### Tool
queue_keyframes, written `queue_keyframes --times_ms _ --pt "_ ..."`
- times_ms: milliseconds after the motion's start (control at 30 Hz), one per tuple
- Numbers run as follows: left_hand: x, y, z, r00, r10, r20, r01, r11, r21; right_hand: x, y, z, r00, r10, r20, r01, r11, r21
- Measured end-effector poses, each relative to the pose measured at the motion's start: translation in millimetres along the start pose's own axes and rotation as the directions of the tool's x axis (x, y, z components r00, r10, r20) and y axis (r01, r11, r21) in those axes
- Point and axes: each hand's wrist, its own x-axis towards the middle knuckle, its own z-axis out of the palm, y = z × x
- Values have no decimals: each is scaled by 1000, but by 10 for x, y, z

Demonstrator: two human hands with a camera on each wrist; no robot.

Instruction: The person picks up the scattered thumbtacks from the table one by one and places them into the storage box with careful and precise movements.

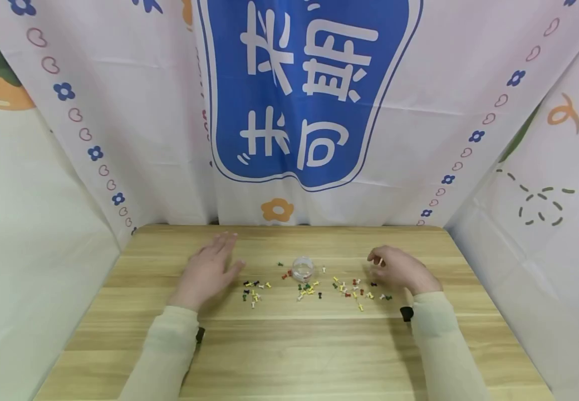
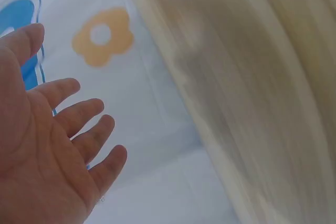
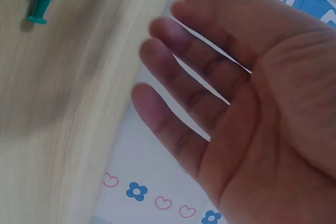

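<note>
Over the left part of the table is my left hand [image 1: 204,275], fingers spread and palm bare in the left wrist view. Beside it lies a loose group of colored push pins [image 1: 254,292]. My right hand [image 1: 397,267] hovers at the right with relaxed, slightly bent fingers and nothing in them. Close to it are more push pins [image 1: 354,288], and a green push pin [image 3: 40,2] shows in the right wrist view. Between the hands stands a small round clear container [image 1: 303,269], with several push pins [image 1: 308,289] scattered around it.
The wooden table [image 1: 289,356] ends at a hanging white cloth [image 1: 159,167] with blue and orange prints. Similar printed cloths close off the left and right sides. Pins lie with points exposed across the table's middle.
</note>
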Motion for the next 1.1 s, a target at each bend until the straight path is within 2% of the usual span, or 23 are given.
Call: queue_keyframes --times_ms 200,333,600,767,867,1000,1067,1100 --pt "51 316 82 997 78 11 -76 993 -86 4 -5 41 995 -7 100 4 1000 27" --pt "119 539 149 992 124 39 -118 985 -126 20 10 108 991 -21 130 16 999 43" --pt "258 843 292 985 136 108 -107 966 -236 34 13 155 989 -4 149 -3 999 46" --pt "353 965 350 982 100 159 -41 941 -336 58 28 185 989 -6 148 1 999 32" --pt "422 1015 382 980 50 190 41 895 -444 72 36 196 988 -2 152 -3 999 33" --pt "523 1078 399 976 -7 218 139 793 -593 89 38 201 988 6 156 -11 1000 30" --pt "565 1110 405 974 -28 226 168 760 -628 90 33 206 988 8 154 -13 999 31" --pt "580 1125 415 973 -36 226 174 756 -631 89 31 209 988 4 152 -9 1000 28"
